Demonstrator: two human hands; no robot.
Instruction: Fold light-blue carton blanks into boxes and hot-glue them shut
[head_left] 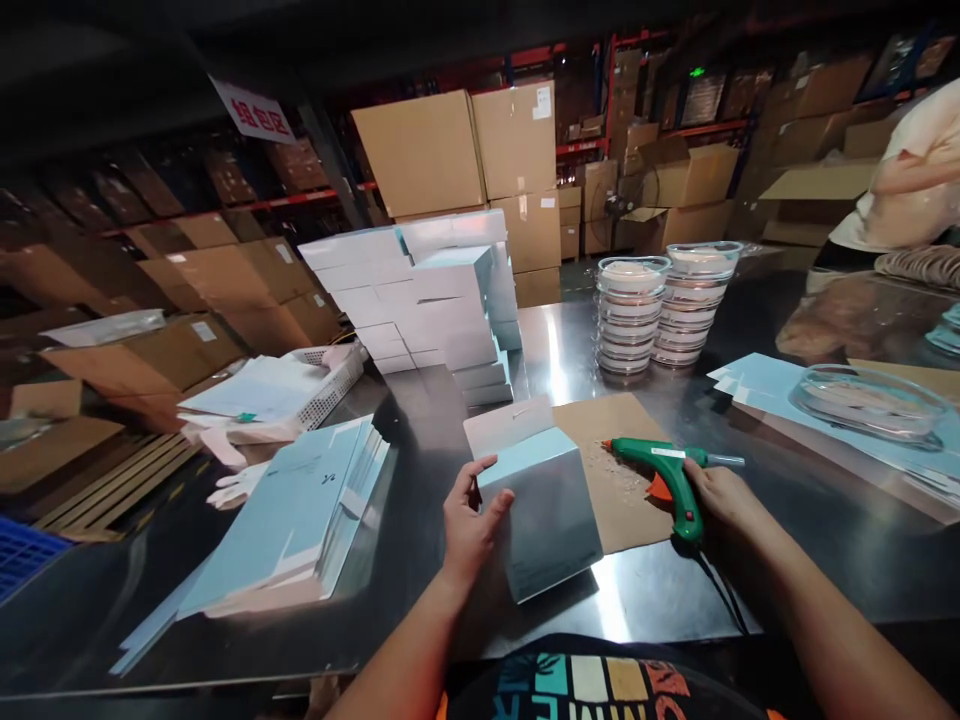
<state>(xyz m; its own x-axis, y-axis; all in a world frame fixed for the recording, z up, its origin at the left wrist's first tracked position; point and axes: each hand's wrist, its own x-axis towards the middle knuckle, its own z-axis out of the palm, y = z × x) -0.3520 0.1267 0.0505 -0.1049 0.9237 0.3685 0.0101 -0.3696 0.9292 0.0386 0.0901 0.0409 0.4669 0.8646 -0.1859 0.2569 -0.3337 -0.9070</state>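
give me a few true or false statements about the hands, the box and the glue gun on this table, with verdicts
1. The left hand rests on the pale blue box. True.
2. The right hand holds a pair of scissors. False: it grips a green glue gun.
3. The glue gun's nozzle points toward the box over a brown cardboard sheet. True.
4. The box's top flap is closed flat. False: the flap stands up, open.
5. The stacks of clear round containers stand left of the box. False: they stand farther back and to the right.
6. A pile of flat blue sheets lies left of the left hand. True.
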